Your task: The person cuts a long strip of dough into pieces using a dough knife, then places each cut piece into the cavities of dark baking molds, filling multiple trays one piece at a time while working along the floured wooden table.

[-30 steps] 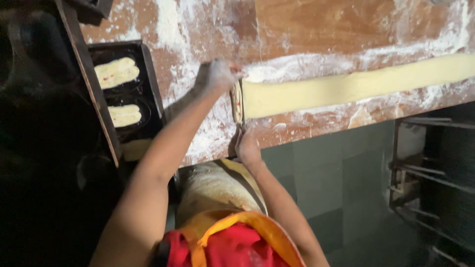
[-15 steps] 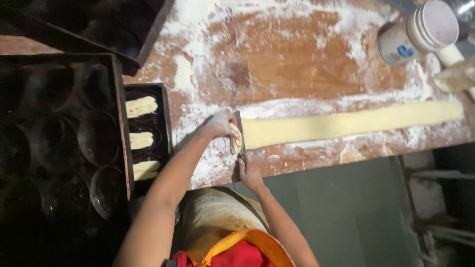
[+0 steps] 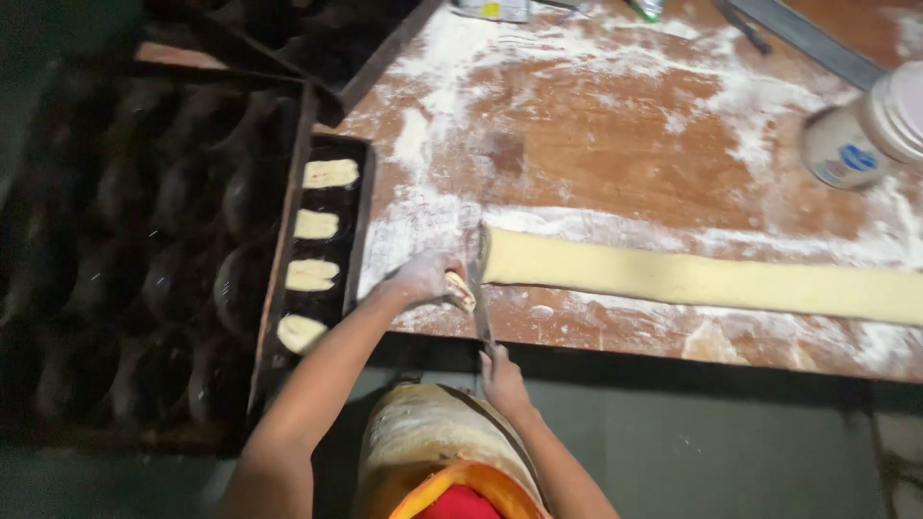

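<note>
A long flat strip of pale dough (image 3: 702, 279) lies across the floured wooden table (image 3: 615, 135). My left hand (image 3: 423, 279), dusted with flour, holds a small cut piece of dough (image 3: 460, 288) at the strip's left end. My right hand (image 3: 500, 375) grips the handle of a long knife (image 3: 478, 279) whose blade stands across that cut end. To the left, a narrow dark baking tray (image 3: 361, 221) holds several dough pieces (image 3: 330, 173) in a row.
Dark round moulds (image 3: 144, 250) fill the space left of the tray. A white plastic tub (image 3: 860, 135) lies on its side at the table's right. Small items sit at the far edge. Grey floor shows below the table's front edge (image 3: 673, 351).
The view has shifted and pulled back, showing more of the table and moulds. My left hand still holds the cut piece at the strip's end and the knife stays there.
</note>
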